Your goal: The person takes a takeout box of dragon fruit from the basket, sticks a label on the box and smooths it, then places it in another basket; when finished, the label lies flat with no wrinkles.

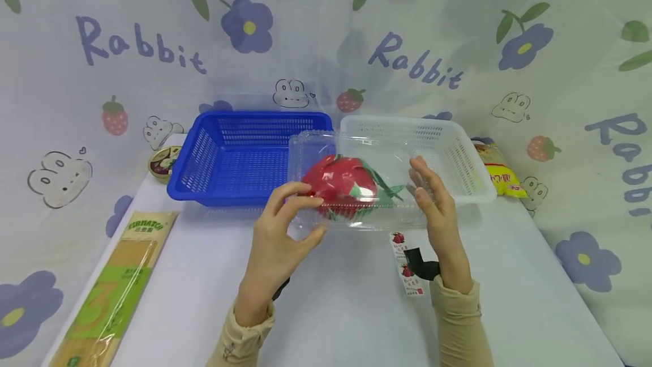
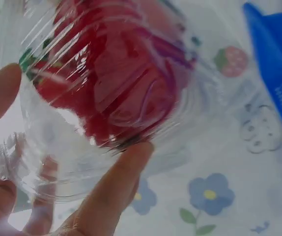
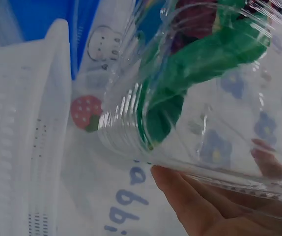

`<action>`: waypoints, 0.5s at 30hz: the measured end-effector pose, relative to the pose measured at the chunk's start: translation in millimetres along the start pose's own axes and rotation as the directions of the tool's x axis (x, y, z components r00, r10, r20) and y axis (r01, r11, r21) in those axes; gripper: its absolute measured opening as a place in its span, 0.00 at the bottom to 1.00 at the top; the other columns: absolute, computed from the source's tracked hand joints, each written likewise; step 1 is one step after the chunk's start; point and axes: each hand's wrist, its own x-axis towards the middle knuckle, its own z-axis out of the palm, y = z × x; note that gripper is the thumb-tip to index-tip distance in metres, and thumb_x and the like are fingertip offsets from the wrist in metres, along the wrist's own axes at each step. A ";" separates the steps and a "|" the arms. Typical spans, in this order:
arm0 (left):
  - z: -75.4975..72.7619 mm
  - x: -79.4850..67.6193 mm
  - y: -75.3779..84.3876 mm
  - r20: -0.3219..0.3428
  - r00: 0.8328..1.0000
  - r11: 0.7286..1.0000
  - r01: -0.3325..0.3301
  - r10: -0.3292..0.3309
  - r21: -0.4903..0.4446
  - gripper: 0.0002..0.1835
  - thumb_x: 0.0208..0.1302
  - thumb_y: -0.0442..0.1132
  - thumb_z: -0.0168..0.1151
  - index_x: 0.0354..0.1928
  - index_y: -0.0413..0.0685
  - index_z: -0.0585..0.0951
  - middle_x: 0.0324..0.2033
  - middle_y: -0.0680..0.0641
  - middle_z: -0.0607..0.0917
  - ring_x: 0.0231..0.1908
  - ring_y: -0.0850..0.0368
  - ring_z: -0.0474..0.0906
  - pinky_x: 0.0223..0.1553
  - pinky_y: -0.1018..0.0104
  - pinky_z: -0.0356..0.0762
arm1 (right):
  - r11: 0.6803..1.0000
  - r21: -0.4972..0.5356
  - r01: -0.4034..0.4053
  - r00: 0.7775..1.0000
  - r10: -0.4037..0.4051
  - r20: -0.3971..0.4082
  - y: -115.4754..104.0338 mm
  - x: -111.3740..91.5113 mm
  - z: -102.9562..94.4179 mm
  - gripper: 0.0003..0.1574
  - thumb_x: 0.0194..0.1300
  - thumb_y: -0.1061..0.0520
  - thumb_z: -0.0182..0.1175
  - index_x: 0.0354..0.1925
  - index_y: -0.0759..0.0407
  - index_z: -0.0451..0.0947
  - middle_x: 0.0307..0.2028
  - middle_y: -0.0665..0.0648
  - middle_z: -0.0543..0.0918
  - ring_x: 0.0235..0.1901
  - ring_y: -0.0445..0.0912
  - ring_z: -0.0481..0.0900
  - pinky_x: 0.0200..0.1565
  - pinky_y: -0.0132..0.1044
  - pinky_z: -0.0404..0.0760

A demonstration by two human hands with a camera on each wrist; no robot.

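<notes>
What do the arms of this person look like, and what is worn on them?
The left sleeve and right sleeve are beige, reaching the wrists with rumpled cuffs; the left cuff bears a small dark mark, unreadable here. A black angular piece sits by the right wrist. The left grip and right grip are human hands without gloves.

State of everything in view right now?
Clear container, held up, apparently closed.
Red fruit, inside container.
Left hand, gripping container.
Right hand, touching container.
Blue basket, upright.
White basket, upright.
Pasta packet, lying flat.
Label strip, lying flat.
Yellow bag, partly hidden.
Round tin, partly hidden.
</notes>
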 end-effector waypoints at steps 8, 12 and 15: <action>-5.7 -44.2 2.4 -0.052 0.988 0.977 0.150 -0.144 0.151 0.45 0.18 0.34 0.87 0.50 0.47 0.78 0.70 0.31 0.62 0.63 0.27 0.67 0.45 0.43 0.80 | 0.973 -0.131 0.190 0.979 -0.197 -0.041 2.8 -34.7 38.7 0.30 0.63 0.69 0.49 0.63 0.72 0.66 0.75 0.68 0.51 0.77 0.50 0.47 0.72 0.28 0.55; -5.7 -68.7 1.4 -0.030 0.964 0.944 0.264 -0.264 0.196 0.58 0.13 0.43 0.87 0.61 0.52 0.75 0.71 0.31 0.58 0.63 0.27 0.64 0.44 0.35 0.78 | 0.964 -0.144 0.224 0.972 -0.232 -0.046 5.6 -55.1 55.4 0.32 0.54 0.74 0.51 0.60 0.70 0.70 0.74 0.70 0.50 0.77 0.50 0.46 0.73 0.29 0.50; -8.2 -88.2 1.9 -0.035 0.929 0.910 0.368 -0.368 0.194 0.60 0.12 0.45 0.86 0.65 0.57 0.74 0.71 0.34 0.59 0.61 0.32 0.64 0.44 0.31 0.76 | 0.955 -0.145 0.258 0.964 -0.264 -0.023 11.1 -72.9 66.0 0.36 0.49 0.77 0.53 0.59 0.66 0.72 0.74 0.72 0.50 0.77 0.51 0.47 0.73 0.29 0.50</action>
